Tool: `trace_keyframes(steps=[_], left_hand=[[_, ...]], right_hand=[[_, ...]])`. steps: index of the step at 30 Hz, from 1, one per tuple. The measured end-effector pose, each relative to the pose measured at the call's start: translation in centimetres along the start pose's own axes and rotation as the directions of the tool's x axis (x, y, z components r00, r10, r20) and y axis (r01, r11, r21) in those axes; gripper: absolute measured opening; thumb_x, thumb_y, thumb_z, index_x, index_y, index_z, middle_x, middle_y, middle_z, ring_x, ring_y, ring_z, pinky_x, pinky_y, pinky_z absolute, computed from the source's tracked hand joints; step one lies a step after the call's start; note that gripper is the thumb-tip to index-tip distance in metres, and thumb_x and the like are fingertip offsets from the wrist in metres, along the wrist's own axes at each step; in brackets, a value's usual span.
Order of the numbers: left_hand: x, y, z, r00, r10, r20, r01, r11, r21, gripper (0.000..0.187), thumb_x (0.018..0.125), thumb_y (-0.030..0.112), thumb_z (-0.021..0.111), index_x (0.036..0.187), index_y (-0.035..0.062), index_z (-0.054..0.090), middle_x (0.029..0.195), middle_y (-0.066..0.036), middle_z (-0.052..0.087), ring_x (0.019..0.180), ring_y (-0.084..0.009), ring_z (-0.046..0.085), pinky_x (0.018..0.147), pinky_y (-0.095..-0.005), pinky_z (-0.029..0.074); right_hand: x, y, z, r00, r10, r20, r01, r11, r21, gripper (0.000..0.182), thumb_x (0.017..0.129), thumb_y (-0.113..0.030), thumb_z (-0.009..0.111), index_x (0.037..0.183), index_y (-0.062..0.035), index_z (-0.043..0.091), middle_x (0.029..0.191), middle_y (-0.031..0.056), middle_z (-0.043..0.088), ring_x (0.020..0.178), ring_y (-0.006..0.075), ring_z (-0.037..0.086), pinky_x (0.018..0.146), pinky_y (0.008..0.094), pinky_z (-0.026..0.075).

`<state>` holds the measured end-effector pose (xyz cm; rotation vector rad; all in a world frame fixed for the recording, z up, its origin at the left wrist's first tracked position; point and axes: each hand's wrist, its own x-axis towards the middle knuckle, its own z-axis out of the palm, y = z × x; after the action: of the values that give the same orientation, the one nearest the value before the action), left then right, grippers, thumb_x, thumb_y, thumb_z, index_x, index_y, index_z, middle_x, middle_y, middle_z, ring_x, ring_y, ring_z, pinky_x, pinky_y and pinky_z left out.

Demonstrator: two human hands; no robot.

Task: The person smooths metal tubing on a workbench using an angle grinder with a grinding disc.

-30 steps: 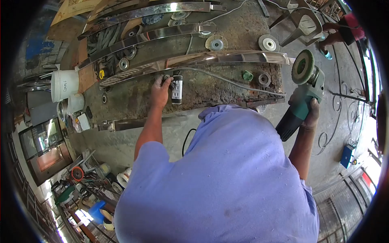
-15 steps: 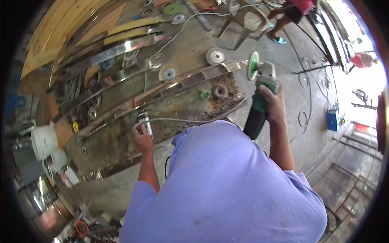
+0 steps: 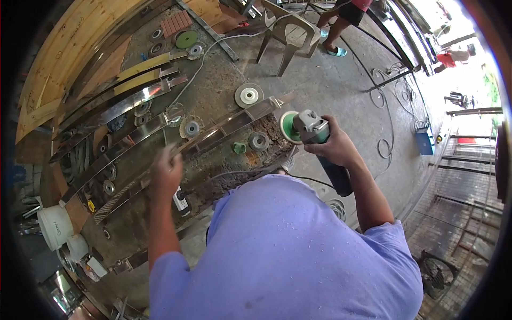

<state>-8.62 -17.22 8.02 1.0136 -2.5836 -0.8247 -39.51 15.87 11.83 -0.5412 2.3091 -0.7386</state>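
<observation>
My right hand (image 3: 341,145) is wrapped round an angle grinder (image 3: 316,129) with a green body, a grey head and a long black handle. Its disc (image 3: 289,128), pale at the rim and green behind, hangs beside the right end of the workbench. My left hand (image 3: 167,169) is smeared by motion over a long shiny metal bar (image 3: 221,131); its fingers are too blurred to read. Just below that hand, a white power strip (image 3: 182,204) with a black plug in it lies on the bench, its grey cable running right.
Several grinding discs, a white-centred one (image 3: 249,96) among them, lie around more metal bars (image 3: 120,144). A green cup (image 3: 239,148) sits by a grey ring-shaped wheel (image 3: 260,141). Beyond stand a plastic chair (image 3: 290,34) and a person (image 3: 338,29). White buckets (image 3: 55,226) are at left; cables cross the floor.
My left hand has let go of the power strip and risen up and left over the metal bar. The grinder in my right hand has swung left and down as the view shifted.
</observation>
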Motion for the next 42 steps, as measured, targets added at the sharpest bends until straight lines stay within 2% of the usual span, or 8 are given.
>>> trace_keyframes(steps=[3,6,9,15,21,32,35,42], left_hand=[[6.0,3.6,7.5,0.943,0.296,0.151,-0.322,0.926,0.197,0.059,0.086,0.039,0.076,0.131,0.0061,0.059,0.126,-0.017,0.065,0.121,-0.0359,0.058,0.101,-0.0475,0.046],[7.7,3.2,14.1,0.935,0.250,0.250,-0.330,0.870,0.366,0.069,0.080,0.050,0.079,0.131,0.0090,0.058,0.125,-0.014,0.065,0.120,-0.0320,0.057,0.099,-0.0472,0.045],[7.6,3.1,15.3,0.945,0.196,0.263,-0.293,0.864,0.409,0.064,0.077,0.051,0.080,0.123,0.0123,0.058,0.114,-0.009,0.067,0.110,-0.0300,0.061,0.091,-0.0481,0.048],[7.5,2.2,16.2,0.941,0.303,0.149,-0.338,0.853,0.397,0.050,0.074,0.046,0.081,0.106,0.0147,0.057,0.098,-0.005,0.066,0.091,-0.0268,0.065,0.079,-0.0460,0.050],[7.6,2.7,15.2,0.941,0.243,0.235,-0.311,0.894,0.322,0.058,0.069,0.037,0.087,0.113,0.0138,0.057,0.102,-0.004,0.064,0.091,-0.0254,0.065,0.077,-0.0433,0.050],[7.6,2.4,15.3,0.940,0.236,0.246,-0.313,0.884,0.346,0.067,0.066,0.042,0.090,0.117,0.0149,0.056,0.104,-0.003,0.063,0.091,-0.0232,0.064,0.077,-0.0409,0.048],[7.5,2.4,15.4,0.940,0.229,0.253,-0.309,0.887,0.344,0.067,0.065,0.042,0.090,0.117,0.0154,0.056,0.103,-0.002,0.063,0.091,-0.0230,0.064,0.077,-0.0405,0.047],[7.6,2.3,15.7,0.945,0.255,0.205,-0.313,0.885,0.345,0.064,0.067,0.040,0.089,0.116,0.0153,0.056,0.101,-0.003,0.062,0.088,-0.0245,0.064,0.076,-0.0411,0.048]], right_hand=[[1.4,-1.0,-0.3,0.998,-0.004,0.065,0.010,0.996,-0.085,0.100,0.069,-0.039,0.090,0.147,-0.0030,0.039,0.122,0.0281,0.067,0.114,0.0409,0.067,0.099,0.0428,0.051],[3.3,-2.5,-0.7,0.994,-0.004,0.111,0.023,0.986,-0.166,0.099,0.069,-0.036,0.090,0.148,-0.0037,0.039,0.121,0.0277,0.068,0.114,0.0406,0.067,0.098,0.0428,0.051],[5.5,-3.3,-1.0,0.987,0.014,0.158,0.021,0.976,-0.218,0.099,0.069,-0.034,0.089,0.148,-0.0049,0.038,0.119,0.0266,0.069,0.113,0.0402,0.068,0.097,0.0425,0.051],[8.3,-6.4,-1.4,0.953,0.109,0.283,-0.012,0.946,-0.325,0.097,0.069,-0.031,0.089,0.148,-0.0068,0.038,0.116,0.0259,0.070,0.110,0.0415,0.069,0.097,0.0439,0.052],[10.7,-7.0,-1.5,0.930,0.105,0.352,0.047,0.916,-0.398,0.096,0.070,-0.031,0.089,0.147,-0.0063,0.038,0.114,0.0275,0.070,0.109,0.0424,0.069,0.095,0.0459,0.054],[12.6,-7.8,-1.9,0.908,0.104,0.407,0.086,0.902,-0.423,0.097,0.068,-0.029,0.089,0.147,-0.0077,0.036,0.117,0.0255,0.069,0.109,0.0407,0.070,0.098,0.0449,0.054],[13.1,-9.0,-1.9,0.913,0.173,0.370,-0.008,0.914,-0.407,0.097,0.068,-0.029,0.089,0.147,-0.0076,0.036,0.119,0.0260,0.069,0.109,0.0408,0.070,0.097,0.0445,0.055],[11.4,-5.9,-1.1,0.916,0.064,0.397,0.111,0.909,-0.402,0.094,0.071,-0.028,0.089,0.146,-0.0071,0.036,0.115,0.0255,0.070,0.106,0.0407,0.071,0.093,0.0445,0.057]])
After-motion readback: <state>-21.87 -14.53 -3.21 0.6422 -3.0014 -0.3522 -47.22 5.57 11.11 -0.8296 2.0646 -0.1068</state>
